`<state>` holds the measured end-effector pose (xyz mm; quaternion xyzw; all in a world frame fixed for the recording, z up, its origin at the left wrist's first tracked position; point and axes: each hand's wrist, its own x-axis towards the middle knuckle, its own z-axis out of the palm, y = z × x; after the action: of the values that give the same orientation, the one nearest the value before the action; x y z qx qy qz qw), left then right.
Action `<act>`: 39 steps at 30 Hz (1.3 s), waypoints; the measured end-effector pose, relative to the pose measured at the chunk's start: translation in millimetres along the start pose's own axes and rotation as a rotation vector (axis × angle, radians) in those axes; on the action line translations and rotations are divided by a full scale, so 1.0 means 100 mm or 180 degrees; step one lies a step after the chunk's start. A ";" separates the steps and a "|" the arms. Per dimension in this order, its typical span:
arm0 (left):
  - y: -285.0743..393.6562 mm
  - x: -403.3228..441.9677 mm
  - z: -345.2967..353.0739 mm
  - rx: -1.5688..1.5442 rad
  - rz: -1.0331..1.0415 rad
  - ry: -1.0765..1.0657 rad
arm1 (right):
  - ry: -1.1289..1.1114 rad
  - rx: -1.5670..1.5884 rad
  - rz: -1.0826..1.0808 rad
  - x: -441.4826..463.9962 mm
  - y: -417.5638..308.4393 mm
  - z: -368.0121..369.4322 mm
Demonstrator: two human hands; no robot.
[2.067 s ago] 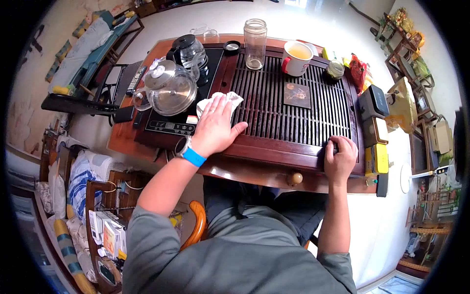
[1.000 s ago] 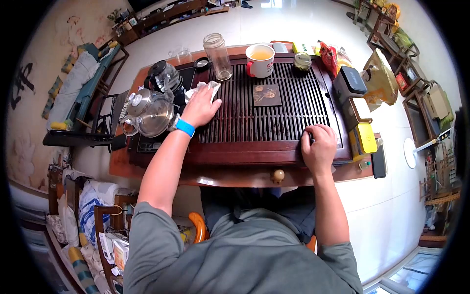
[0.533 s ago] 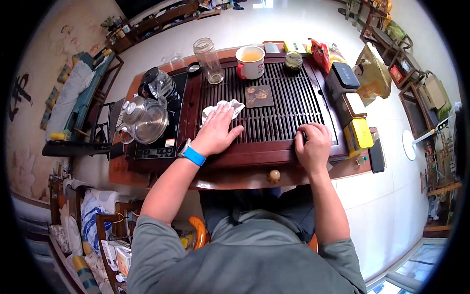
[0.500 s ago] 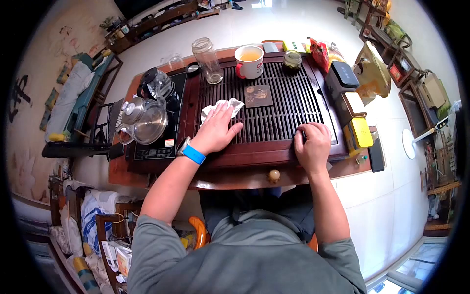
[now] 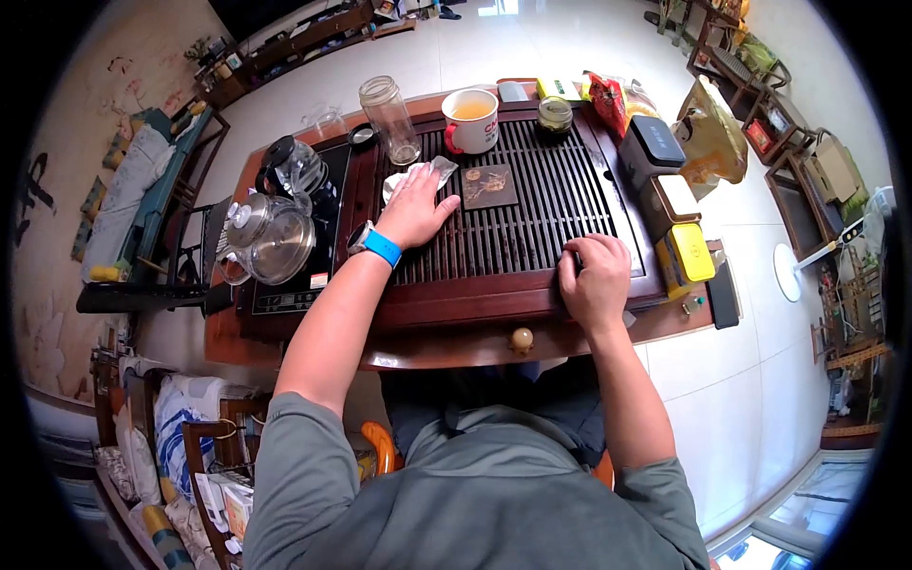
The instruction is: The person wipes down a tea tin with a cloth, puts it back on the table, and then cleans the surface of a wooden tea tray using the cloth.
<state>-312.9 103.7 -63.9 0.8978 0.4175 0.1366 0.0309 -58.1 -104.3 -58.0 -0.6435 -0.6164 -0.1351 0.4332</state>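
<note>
**Surface [image 5: 223, 337] with its load set mostly around the edges**

The slatted tray [image 5: 456, 299] dominates, its gaps presumably there to drain spills. On the left lies a black hob [image 5: 280, 302]; the glass kettle [image 5: 283, 247] seems placed there for heat. The right hand [image 5: 598, 275] rests at the tray's near right, probably for support; its fingers curl under, so I cannot tell whether they hold anything. The left hand [image 5: 416, 209] lies flat, fingers extended without gripping, seemingly pressing evenly on the white cloth [image 5: 440, 169] beneath, over the left slats.
</note>
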 end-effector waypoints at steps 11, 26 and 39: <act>0.56 -0.22 -0.20 -0.1373 0.0447 0.0387 | 0.0080 0.0032 -0.0005 0.00 -0.02 -0.01; 0.89 0.35 0.18 -0.0066 0.0536 -0.0014 | 0.0082 -0.0005 -0.0042 0.01 -0.01 0.00; 0.77 0.24 0.05 -0.0685 0.1152 -0.0205 | 0.0002 0.0016 -0.0029 0.00 0.00 -0.02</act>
<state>-239.8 72.7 -50.0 0.9536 0.2313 0.1549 0.1149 -56.9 -105.8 -56.5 -0.6396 -0.6196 -0.1357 0.4343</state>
